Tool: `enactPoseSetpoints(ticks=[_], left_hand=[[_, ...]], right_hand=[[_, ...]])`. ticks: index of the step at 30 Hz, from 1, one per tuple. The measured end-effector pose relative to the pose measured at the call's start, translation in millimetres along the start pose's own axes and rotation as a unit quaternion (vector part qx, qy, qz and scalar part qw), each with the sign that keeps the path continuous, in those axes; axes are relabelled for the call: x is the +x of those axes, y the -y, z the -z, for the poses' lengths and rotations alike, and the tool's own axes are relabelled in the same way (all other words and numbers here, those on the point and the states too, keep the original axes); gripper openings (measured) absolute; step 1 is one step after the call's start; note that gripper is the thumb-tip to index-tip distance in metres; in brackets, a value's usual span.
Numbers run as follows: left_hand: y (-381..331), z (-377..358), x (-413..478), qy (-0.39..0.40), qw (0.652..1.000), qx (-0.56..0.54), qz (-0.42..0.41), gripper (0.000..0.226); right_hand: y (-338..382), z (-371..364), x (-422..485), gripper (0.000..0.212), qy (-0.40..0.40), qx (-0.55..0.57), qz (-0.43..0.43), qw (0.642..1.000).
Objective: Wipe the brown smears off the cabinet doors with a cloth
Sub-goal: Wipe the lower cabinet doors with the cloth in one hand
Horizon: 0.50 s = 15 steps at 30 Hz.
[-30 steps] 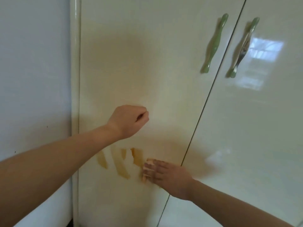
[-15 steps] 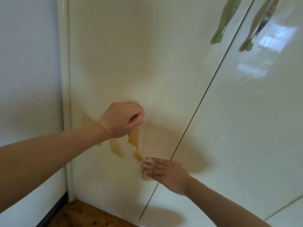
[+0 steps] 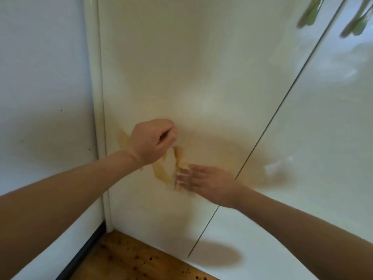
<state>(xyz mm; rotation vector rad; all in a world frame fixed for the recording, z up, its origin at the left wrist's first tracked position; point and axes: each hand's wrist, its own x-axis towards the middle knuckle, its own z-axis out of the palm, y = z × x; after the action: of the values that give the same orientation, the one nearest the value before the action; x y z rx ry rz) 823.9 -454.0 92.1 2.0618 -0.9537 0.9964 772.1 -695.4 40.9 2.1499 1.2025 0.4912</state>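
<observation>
Brown smears [image 3: 161, 172] streak the lower part of the cream left cabinet door [image 3: 181, 67], with one thin streak [image 3: 178, 155] beside them and a fainter patch [image 3: 123, 138] near the door's left edge. My right hand [image 3: 205, 182] presses flat on the door with straight fingers, the fingertips at the right end of the smears. Something pale and blurred sits under those fingertips; I cannot tell if it is a cloth. My left hand [image 3: 152, 141] is curled in a fist against the door just above the smears, with nothing visible in it.
The right cabinet door [image 3: 312, 138] is glossy, and a thin gap separates the two doors. Two green handles [image 3: 310, 14] [image 3: 357, 27] sit at the top right. A white panel [image 3: 44, 77] stands on the left. Wooden floor [image 3: 131, 257] shows below.
The view has tilted down, so the floor now shows and the handles sit at the top edge. The smear beside my right fingertips has shrunk. My left fist stays just above the smears.
</observation>
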Motion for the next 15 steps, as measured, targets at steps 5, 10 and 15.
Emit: enactPoseSetpoints(ticks=[5,10,15], left_hand=[[3.0,40.1,32.6,-0.058,0.997,0.006,0.047,0.035],[7.7,37.1,2.2,-0.042,0.998,0.007,0.052,0.035],[27.1,53.2,-2.1,0.023,0.995,0.070,0.066,0.031]], right_hand=[[-103.1,97.8,40.6,0.054,-0.246,-0.055,-0.274,0.928],[53.1,-29.2,35.3,0.066,0.009,-0.018,-0.139,0.990],[8.3,-9.3,43.6,0.055,0.034,-0.038,-0.040,0.998]])
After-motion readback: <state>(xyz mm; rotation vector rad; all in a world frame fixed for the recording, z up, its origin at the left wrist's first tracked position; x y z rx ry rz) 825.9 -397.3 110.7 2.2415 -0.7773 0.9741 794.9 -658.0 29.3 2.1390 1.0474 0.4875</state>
